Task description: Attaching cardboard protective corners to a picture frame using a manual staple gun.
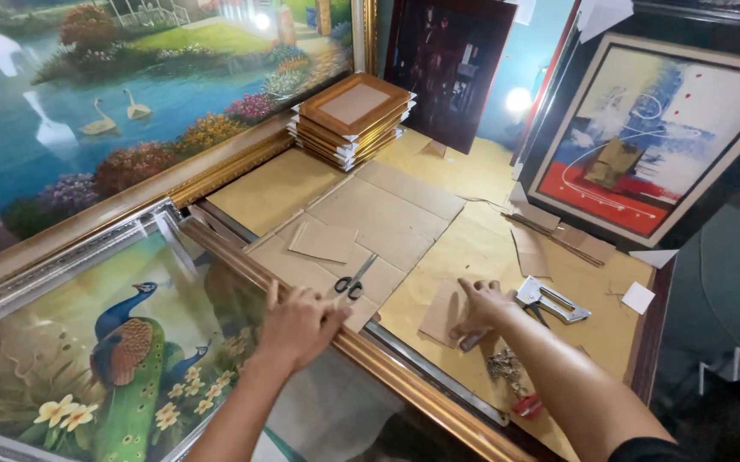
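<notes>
The gold frame rail (387,364) is gripped under the curled left hand (300,323), right beside one pair of scissors (353,282). A small cardboard piece (443,313) is pinned flat by the spread right hand (483,306); whether anything's pinched can't be told. One staple gun (554,301) and one stack of small frames (353,120) are parked nearby.

Both bare forearms reach forward from the lower edge of the view, converging slightly. The left hand (299,323) lies knuckles up, fingers bent and pressed downward, thumb pointing toward the other hand. The right hand (481,310), a little further forward and well apart from it, is palm down with fingers spread and flattened, its wrist straight.
</notes>
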